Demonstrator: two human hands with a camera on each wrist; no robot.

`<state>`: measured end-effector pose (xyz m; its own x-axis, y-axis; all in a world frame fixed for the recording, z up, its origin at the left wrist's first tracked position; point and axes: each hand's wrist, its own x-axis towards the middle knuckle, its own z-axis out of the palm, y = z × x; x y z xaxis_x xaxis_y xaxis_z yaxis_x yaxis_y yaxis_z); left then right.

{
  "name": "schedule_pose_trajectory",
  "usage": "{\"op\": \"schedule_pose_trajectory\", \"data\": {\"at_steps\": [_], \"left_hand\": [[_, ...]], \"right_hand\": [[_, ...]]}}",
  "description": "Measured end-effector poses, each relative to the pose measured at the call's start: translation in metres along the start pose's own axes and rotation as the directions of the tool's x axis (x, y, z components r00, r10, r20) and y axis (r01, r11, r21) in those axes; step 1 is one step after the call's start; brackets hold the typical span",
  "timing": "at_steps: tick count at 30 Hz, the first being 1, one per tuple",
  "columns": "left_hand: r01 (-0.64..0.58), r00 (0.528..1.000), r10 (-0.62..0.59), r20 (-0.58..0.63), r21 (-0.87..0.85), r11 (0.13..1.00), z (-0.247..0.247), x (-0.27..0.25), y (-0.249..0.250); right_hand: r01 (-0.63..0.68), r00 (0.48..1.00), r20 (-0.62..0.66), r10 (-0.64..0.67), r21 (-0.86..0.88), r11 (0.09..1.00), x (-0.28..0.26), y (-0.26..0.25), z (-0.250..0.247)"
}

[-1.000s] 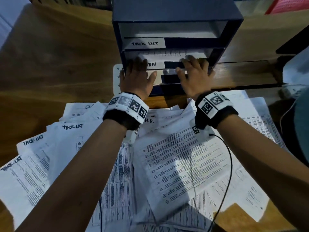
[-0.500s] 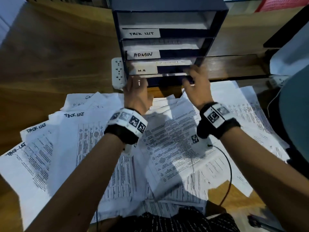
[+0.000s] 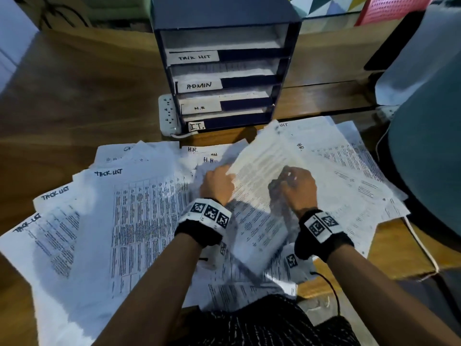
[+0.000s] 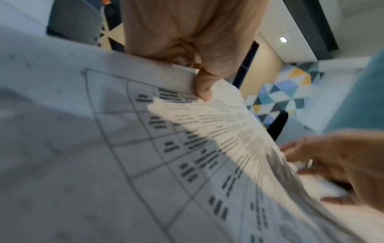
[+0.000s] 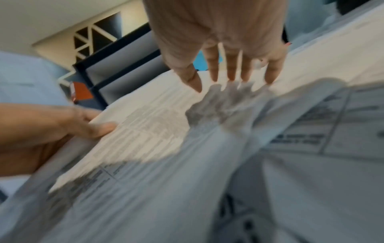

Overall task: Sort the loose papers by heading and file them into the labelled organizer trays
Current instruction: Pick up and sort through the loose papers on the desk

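Note:
The dark blue organizer [image 3: 249,54] stands at the back of the desk, its trays labelled TASK LIST, ADMIN, H.R. and I.T. Loose papers [image 3: 139,208] headed TASK LIST and H.R. cover the desk in front of it. My left hand [image 3: 225,171] pinches the left edge of a printed sheet [image 3: 259,161], thumb on top [image 4: 202,92], and the sheet is raised off the pile. My right hand [image 3: 289,174] lies with straight fingers [image 5: 230,72] on the same sheet [image 5: 149,118], further right. Its heading is hidden.
A white power strip [image 3: 168,113] lies left of the organizer's foot. A teal chair back [image 3: 429,158] stands close on the right, and a pink basket [image 3: 394,6] sits at the back right. A white cable [image 3: 421,245] runs along the desk's right edge.
Both hands have drawn back from the organizer's lower trays to the paper pile. The left hand has taken a sheet by its edge and lifted it; the right hand has come to rest on it.

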<state>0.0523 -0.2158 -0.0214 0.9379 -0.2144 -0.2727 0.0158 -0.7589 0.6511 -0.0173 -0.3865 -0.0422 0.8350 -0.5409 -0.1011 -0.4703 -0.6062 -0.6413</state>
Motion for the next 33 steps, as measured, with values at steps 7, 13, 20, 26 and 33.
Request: {"op": "schedule_pose_trajectory", "data": {"at_steps": [7, 13, 20, 26, 33], "left_hand": [[-0.014, 0.999, 0.023, 0.03, -0.287, 0.958, 0.003, -0.012, -0.004], [-0.113, 0.993, 0.087, 0.086, 0.368, 0.923, 0.003, 0.027, -0.004], [-0.195, 0.966, 0.049, 0.256, 0.584, 0.788, 0.005, 0.063, 0.004], [-0.103, 0.994, 0.097, 0.042, 0.181, 0.978, 0.02, 0.041, 0.001], [0.056, 0.97, -0.02, 0.244, -0.141, 0.988, 0.019, -0.008, -0.004]], "right_hand": [[-0.407, 0.881, 0.072, 0.468, 0.619, 0.671, -0.001, 0.023, -0.016], [-0.462, 0.832, -0.017, 0.554, 0.531, 0.71, -0.01, 0.049, -0.025], [-0.521, 0.761, -0.07, 0.645, 0.528, 0.671, -0.027, 0.075, -0.024], [-0.409, 0.758, -0.17, 0.629, 0.628, 0.662, -0.031, 0.064, -0.022], [-0.463, 0.806, 0.145, 0.573, 0.759, 0.458, -0.017, 0.038, -0.03]]}}
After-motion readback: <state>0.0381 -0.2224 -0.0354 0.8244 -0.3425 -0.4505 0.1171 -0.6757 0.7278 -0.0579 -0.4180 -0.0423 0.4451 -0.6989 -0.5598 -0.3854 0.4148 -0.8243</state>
